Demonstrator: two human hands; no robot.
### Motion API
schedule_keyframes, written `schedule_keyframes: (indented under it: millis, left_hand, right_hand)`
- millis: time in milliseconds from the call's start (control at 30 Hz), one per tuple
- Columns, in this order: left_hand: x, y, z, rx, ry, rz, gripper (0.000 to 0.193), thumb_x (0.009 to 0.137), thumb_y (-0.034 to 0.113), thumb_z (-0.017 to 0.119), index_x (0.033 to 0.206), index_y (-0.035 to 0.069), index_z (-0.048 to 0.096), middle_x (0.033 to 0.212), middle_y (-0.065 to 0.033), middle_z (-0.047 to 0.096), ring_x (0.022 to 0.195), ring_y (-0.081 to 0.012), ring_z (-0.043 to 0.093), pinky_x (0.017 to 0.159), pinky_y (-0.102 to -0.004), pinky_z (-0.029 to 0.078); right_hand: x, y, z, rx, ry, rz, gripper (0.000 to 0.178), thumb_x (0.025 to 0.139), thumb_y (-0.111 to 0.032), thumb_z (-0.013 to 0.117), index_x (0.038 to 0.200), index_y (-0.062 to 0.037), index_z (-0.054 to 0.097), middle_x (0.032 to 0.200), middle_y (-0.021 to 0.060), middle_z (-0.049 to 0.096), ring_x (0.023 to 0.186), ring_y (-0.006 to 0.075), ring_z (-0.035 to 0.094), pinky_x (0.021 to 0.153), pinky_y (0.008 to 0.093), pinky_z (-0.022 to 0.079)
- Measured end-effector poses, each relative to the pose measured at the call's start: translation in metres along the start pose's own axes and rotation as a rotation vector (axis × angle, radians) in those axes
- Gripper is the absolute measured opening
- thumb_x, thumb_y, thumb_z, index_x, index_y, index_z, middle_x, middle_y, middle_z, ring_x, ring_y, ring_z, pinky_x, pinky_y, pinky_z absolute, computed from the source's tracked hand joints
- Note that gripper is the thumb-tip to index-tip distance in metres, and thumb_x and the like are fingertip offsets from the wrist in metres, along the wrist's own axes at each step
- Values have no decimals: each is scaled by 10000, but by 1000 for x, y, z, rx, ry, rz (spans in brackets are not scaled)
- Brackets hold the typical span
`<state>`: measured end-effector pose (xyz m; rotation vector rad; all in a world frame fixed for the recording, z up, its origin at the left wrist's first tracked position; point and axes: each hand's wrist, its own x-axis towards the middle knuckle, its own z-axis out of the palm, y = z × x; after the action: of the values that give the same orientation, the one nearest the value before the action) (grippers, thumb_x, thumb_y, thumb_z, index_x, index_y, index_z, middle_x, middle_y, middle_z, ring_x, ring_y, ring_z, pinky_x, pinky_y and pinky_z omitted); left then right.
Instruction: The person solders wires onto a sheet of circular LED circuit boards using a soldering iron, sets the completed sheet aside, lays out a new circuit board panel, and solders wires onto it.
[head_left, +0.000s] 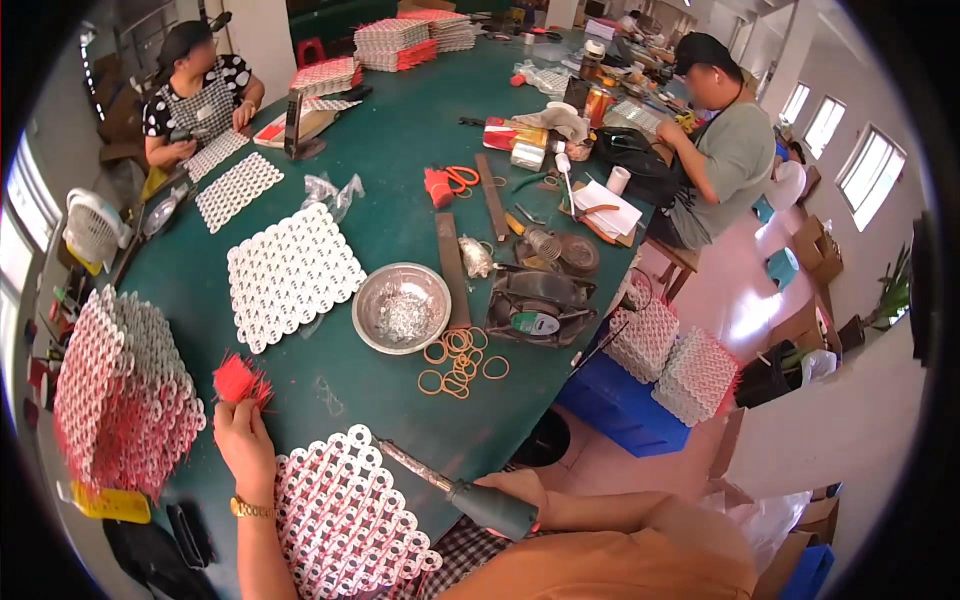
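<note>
My left hand (243,432), with a gold watch at the wrist, is closed on a bundle of short red wires (240,382) at the left of the green table. My right hand (522,488) grips the dark handle of a soldering iron (492,508). The iron's metal tip points up and left, by the edge of a panel of round white circuit boards (345,510). Red wires run in rows across that panel, between my forearms. A second white panel (292,275), showing no red wires, lies farther away.
A metal bowl (365,335) with silvery bits stands ahead, with rubber bands (458,362) and a dark fan (540,308) to its right. Stacked wired panels (125,395) rise at the left. Blue crate (625,410) at right; two people sit across the table (400,150).
</note>
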<state>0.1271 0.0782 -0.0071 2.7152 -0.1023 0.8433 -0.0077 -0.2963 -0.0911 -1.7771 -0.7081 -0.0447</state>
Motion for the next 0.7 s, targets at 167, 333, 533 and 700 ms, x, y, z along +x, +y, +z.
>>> schedule_keyframes:
  millis: [167,333,533,700]
  left_hand:
    - [-3,-23,6,-203,87,-165,106,878,0,625,976,-20,661,934,-125,620,811,-262,598,739,-338,487]
    - [-10,-43,9,-342,175,-302,88,898,3,625,969,-33,661,894,-84,661,785,-172,594,743,-294,488]
    - [-11,-38,5,-501,167,-463,99,890,41,680,943,-42,670,818,-31,670,719,-99,575,692,-254,492]
    - [-4,-37,-21,-727,177,-478,100,906,105,679,880,10,659,726,13,613,630,-48,520,561,-189,412]
  right_hand:
    - [8,-5,-2,-2,0,23,888,665,-580,724,1297,12,526,1122,165,668,943,337,685,787,363,547]
    - [19,-23,-10,11,-95,113,774,595,-305,766,1283,-40,532,1093,146,663,934,346,663,779,372,536]
    - [13,-27,-7,2,-85,152,773,558,-217,772,1279,-70,535,1042,138,663,901,350,655,752,369,530]
    - [32,-42,-18,-8,-76,147,502,677,-131,778,1141,-53,600,963,131,673,842,284,680,721,333,532]
